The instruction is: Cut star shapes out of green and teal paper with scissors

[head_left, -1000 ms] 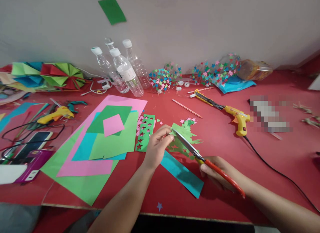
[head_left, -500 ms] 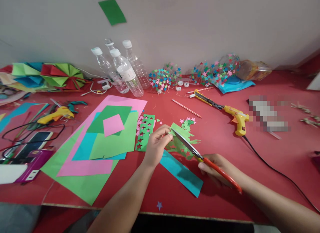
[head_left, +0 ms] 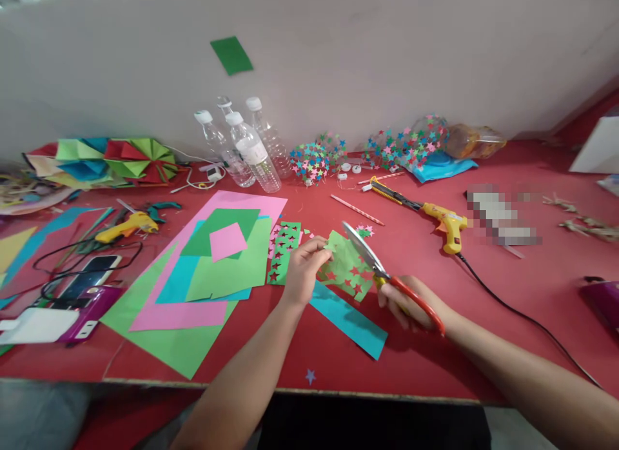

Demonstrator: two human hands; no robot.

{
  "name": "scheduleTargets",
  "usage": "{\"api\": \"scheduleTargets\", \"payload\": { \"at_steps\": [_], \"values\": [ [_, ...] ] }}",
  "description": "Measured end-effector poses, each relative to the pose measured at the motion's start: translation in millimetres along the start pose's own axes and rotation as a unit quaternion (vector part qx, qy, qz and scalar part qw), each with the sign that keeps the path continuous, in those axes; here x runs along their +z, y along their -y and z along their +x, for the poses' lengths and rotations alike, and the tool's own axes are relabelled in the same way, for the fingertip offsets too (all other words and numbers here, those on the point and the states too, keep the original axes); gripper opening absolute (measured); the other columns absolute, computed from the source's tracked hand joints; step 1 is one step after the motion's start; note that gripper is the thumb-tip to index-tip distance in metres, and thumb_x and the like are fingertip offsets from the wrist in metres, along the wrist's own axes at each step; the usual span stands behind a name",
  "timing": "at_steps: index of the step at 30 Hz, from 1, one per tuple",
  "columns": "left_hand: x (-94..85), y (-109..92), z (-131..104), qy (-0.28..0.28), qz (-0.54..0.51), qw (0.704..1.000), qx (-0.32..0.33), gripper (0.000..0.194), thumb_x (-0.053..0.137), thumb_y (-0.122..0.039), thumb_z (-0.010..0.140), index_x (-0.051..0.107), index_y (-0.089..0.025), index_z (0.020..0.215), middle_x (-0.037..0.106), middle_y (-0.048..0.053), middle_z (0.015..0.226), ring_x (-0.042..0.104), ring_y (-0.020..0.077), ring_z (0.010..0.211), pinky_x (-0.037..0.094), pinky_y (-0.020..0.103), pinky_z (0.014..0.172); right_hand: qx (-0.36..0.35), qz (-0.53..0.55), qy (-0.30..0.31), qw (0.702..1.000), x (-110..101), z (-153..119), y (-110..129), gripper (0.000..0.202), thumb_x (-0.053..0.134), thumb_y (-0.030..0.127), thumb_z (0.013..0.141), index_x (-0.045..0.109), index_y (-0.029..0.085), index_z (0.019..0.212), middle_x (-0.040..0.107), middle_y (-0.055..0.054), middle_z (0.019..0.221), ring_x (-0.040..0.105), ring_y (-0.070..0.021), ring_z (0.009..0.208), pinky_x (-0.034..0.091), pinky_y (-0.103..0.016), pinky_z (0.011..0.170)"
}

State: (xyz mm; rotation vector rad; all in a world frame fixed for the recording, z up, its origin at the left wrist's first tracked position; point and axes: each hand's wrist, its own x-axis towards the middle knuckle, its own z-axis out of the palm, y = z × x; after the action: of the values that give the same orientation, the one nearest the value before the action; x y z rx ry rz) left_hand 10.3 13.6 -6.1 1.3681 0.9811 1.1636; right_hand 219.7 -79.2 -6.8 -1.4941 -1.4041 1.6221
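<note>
My left hand (head_left: 300, 273) is closed, thumb against fingers, on a small piece of light green paper (head_left: 330, 247). Its exact shape is hard to make out. Beyond the fingertips lies a light green sheet (head_left: 344, 260) with star-shaped holes. The red-handled scissors (head_left: 363, 249) are gripped in my right hand (head_left: 409, 302), blades pointing up and left over that sheet. Below both hands a blue paper strip (head_left: 351, 320) rests on the table. To the left of my left hand is a darker green strip (head_left: 284, 250) punched with stars.
Stacked coloured sheets (head_left: 220, 279) cover the left middle. A yellow glue gun (head_left: 445, 224) with a cord lies right, another glue gun (head_left: 128, 225) left. Plastic bottles (head_left: 254, 153) and star-covered balls (head_left: 312, 160) stand along the wall. A phone (head_left: 91, 276) lies far left.
The scissors have drawn back right from the paper in my left hand. The view has shifted, so the table things sit slightly differently. My left hand still pinches the green piece.
</note>
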Motion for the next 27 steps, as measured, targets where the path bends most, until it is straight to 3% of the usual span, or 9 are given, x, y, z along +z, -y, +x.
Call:
{"api": "scheduleTargets", "payload": {
  "at_steps": [5, 8, 11, 15, 21, 27],
  "values": [
    [8.3, 10, 2, -0.021, -0.063, 0.994, -0.087, 0.014, 0.063, -0.028, 0.068, 0.062, -0.018, 0.059, 0.057, -0.001, 0.063, 0.051, 0.0121, 0.064, 0.04, 0.024, 0.064, -0.087, 0.067, -0.14, 0.984, -9, 13, -8, 0.042, 0.062, 0.054, 0.08, 0.047, 0.019, 0.061, 0.05, 0.005, 0.04, 0.045, -0.0084, 0.032, 0.037, -0.02, 0.035],
    [16.2, 14, -2, 0.01, -0.063, 0.993, -0.098, 0.016, 0.065, -0.032, 0.069, 0.065, -0.018, 0.064, 0.062, -0.001, 0.067, 0.054, 0.0124, 0.067, 0.041, 0.024, 0.067, -0.102, 0.115, -0.138, 0.978, -14, 22, -14, 0.041, 0.065, 0.053, 0.077, 0.049, 0.019, 0.061, 0.054, 0.003, 0.043, 0.05, -0.0107, 0.035, 0.041, -0.021, 0.035],
    [21.6, 15, -6, 0.034, -0.012, 0.998, -0.055, 0.018, 0.065, -0.035, 0.072, 0.066, -0.018, 0.067, 0.063, 0.0, 0.07, 0.055, 0.0138, 0.073, 0.041, 0.024, 0.071, -0.094, 0.135, -0.103, 0.981, -16, 28, -18, 0.04, 0.059, 0.057, 0.079, 0.054, 0.019, 0.067, 0.059, 0.001, 0.045, 0.053, -0.0126, 0.034, 0.041, -0.022, 0.033],
    [22.5, 18, -6, 0.036, 0.059, 0.998, -0.009, 0.02, 0.063, -0.037, 0.073, 0.065, -0.018, 0.067, 0.059, -0.001, 0.065, 0.052, 0.0142, 0.069, 0.039, 0.025, 0.066, -0.116, 0.113, -0.074, 0.984, -14, 28, -16, 0.037, 0.069, 0.051, 0.072, 0.056, 0.017, 0.063, 0.064, -0.002, 0.05, 0.055, -0.0125, 0.036, 0.044, -0.022, 0.036],
    [22.1, 22, -3, 0.053, 0.082, 0.995, 0.017, 0.018, 0.062, -0.034, 0.071, 0.061, -0.018, 0.062, 0.052, -0.002, 0.059, 0.046, 0.0125, 0.061, 0.036, 0.024, 0.059, -0.135, 0.114, -0.121, 0.977, -9, 32, -18, 0.029, 0.07, 0.04, 0.07, 0.054, 0.017, 0.061, 0.062, 0.0, 0.044, 0.05, -0.0107, 0.03, 0.039, -0.02, 0.03],
    [20.4, 24, -4, 0.075, 0.106, 0.991, 0.033, 0.019, 0.059, -0.035, 0.074, 0.061, -0.018, 0.064, 0.054, -0.002, 0.062, 0.048, 0.0134, 0.065, 0.038, 0.024, 0.062, -0.159, 0.151, -0.125, 0.968, -10, 37, -24, 0.041, 0.065, 0.053, 0.073, 0.052, 0.018, 0.057, 0.063, -0.002, 0.043, 0.049, -0.0108, 0.029, 0.041, -0.021, 0.031]
  ]
}}
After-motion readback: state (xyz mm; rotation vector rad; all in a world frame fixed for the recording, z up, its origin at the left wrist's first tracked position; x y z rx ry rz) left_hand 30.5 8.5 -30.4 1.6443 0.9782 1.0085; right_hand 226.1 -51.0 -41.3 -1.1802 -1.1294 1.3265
